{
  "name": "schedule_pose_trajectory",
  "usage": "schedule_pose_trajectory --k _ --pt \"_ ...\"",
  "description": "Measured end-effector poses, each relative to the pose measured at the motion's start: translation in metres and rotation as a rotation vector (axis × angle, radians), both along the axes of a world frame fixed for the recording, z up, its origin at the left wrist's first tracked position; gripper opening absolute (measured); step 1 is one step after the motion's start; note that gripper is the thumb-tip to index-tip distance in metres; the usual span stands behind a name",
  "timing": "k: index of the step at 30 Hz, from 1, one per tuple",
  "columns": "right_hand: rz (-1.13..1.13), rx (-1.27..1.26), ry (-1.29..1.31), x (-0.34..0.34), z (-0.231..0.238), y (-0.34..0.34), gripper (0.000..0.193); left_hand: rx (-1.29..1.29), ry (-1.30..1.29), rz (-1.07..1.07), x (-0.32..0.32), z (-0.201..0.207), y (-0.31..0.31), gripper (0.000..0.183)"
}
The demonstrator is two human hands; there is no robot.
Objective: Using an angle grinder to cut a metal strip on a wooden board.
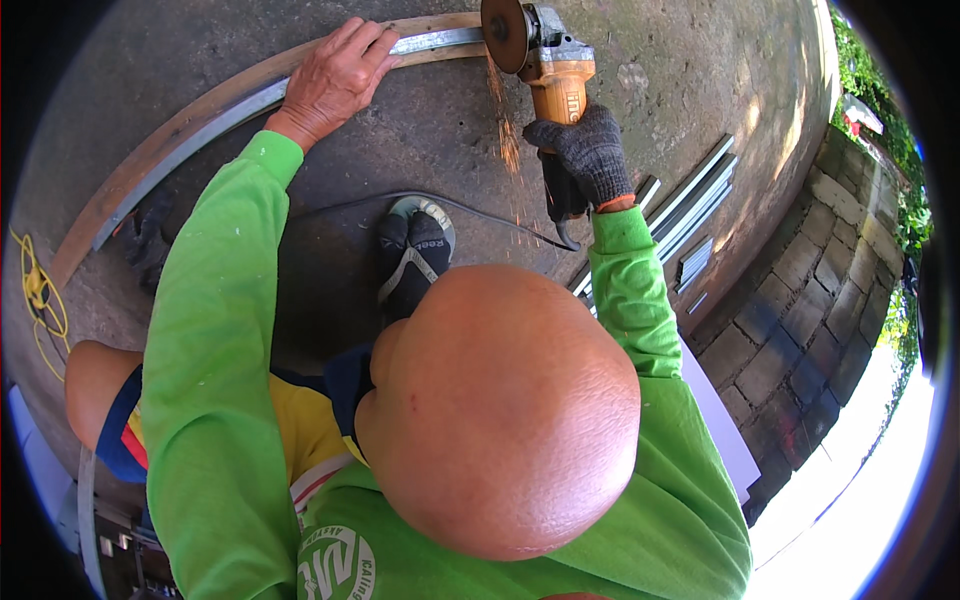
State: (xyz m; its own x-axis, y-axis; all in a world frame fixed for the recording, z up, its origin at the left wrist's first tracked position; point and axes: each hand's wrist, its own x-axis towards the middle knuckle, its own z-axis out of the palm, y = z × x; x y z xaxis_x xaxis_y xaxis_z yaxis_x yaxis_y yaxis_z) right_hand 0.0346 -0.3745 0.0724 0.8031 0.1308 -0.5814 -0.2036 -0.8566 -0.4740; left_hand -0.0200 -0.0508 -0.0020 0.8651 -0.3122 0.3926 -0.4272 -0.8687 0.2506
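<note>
My bare left hand (343, 75) is closed over a galvanised metal channel (225, 122), holding it against a brown wooden board (140, 160). Both lengths look curved through the fisheye lens. A grey knitted glove covers my right hand (592, 152), which is wrapped round the rear of an orange and black angle grinder (560, 90). The grinder's brown cutting disc (506, 36) meets the channel near its right-hand visible end. Orange sparks (505, 130) stream down from that spot toward me. The exact depth of the cut cannot be made out.
A dark power cord (420, 193) runs from the grinder across the concrete past my sandalled foot (413, 245). Several metal channels (695, 205) lie at the right, near a block wall (805, 270). A yellow cord (42, 295) lies coiled at the far left.
</note>
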Motion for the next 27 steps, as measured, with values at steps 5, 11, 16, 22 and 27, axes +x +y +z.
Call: schedule_pose_trajectory --k 5,11,16,22,27 --pt "-0.013 0.03 -0.013 -0.002 0.004 0.001 0.058 -0.018 0.002 0.002 0.0 0.001 0.0 0.036" --pt "-0.019 0.023 0.005 -0.004 0.001 -0.002 0.06 -0.012 -0.013 0.001 0.0 0.001 0.0 0.034" --pt "-0.003 -0.015 0.004 -0.003 0.0 -0.004 0.061 -0.025 -0.004 -0.004 0.0 0.003 -0.001 0.032" --pt "0.01 -0.065 0.005 0.002 -0.005 0.0 0.061 -0.026 0.008 0.001 0.0 0.002 -0.001 0.033" --pt "-0.009 -0.053 0.006 0.003 0.001 0.005 0.06 -0.025 -0.005 -0.001 0.0 0.002 0.0 0.033"
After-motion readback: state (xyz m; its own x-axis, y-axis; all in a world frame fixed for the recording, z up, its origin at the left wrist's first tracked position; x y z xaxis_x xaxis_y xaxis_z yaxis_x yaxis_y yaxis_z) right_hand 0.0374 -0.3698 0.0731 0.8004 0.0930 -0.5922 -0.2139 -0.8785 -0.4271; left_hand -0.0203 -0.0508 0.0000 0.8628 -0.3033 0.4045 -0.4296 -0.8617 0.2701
